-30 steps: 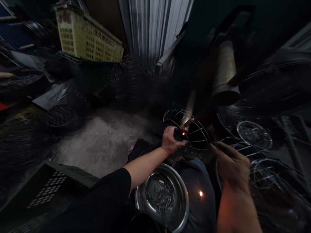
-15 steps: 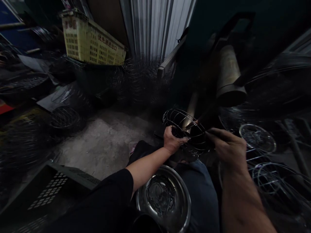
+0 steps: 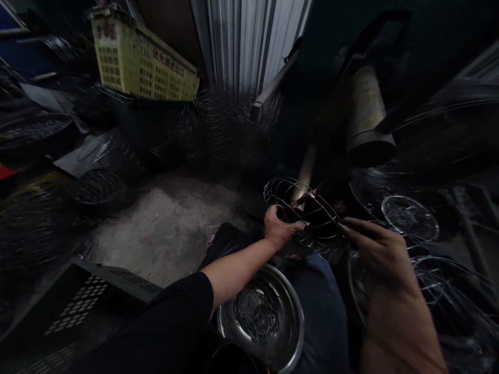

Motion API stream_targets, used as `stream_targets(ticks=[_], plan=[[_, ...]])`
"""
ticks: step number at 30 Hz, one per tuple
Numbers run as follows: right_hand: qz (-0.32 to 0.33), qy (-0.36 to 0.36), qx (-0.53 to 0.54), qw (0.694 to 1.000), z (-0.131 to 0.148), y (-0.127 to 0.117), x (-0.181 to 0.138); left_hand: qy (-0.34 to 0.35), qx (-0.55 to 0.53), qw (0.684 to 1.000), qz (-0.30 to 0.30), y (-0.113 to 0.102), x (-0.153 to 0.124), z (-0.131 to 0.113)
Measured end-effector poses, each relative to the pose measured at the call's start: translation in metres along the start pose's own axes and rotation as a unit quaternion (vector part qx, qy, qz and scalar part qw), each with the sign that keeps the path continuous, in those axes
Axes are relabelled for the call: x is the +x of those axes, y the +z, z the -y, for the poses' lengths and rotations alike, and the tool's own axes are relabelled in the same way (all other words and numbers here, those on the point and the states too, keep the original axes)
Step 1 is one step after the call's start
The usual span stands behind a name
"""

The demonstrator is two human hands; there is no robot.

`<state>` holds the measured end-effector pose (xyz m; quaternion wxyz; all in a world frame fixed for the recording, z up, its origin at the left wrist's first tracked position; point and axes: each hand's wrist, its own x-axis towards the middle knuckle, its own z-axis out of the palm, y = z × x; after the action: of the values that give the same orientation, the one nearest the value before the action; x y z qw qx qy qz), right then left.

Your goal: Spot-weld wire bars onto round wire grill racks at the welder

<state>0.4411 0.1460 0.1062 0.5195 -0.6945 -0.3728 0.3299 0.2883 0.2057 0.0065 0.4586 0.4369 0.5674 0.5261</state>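
Note:
A round wire basket (image 3: 281, 191) of thin metal rods is held tilted in front of me, beside a machine's metal rod (image 3: 306, 174). My left hand (image 3: 278, 228) is closed on the basket's near left side, thumb pointing right. At the right, my right hand (image 3: 380, 241) is closed with its fingertips at the basket's right rim; dim light hides exactly what they pinch. A small bright orange spot shows at the wire by the rod tip. Below my left forearm, a shiny steel bowl (image 3: 298, 311) holds several bent wire pieces (image 3: 259, 311).
A thick metal cylinder (image 3: 368, 111) of the machine hangs above my right hand. On the right lie wire rings (image 3: 440, 275) and a round dish (image 3: 409, 218) with small metal pieces. A dark green crate (image 3: 113, 280) is at lower left, a yellow crate (image 3: 156, 65) at the back, with stacked wirework nearby.
My right hand has shifted slightly right and down, and the basket has turned and moved a little right with it. My left hand keeps its hold. The view has shifted slightly.

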Motion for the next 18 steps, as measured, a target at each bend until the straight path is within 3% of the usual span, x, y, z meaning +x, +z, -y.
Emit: stream_targets(ticks=[8,14,18], plan=[[-0.002,-0.011,0.018,1.000,0.017,0.026,0.016,-0.075,-0.049,0.996,0.000,0.002,0.004,-0.003],[0.020,0.040,0.007,0.999,0.008,0.000,0.007,-0.085,-0.058,0.995,0.011,0.006,0.003,0.009],[0.046,0.064,0.009,0.997,0.003,-0.012,0.001,-0.128,-0.119,0.985,0.001,0.009,-0.001,0.017]])
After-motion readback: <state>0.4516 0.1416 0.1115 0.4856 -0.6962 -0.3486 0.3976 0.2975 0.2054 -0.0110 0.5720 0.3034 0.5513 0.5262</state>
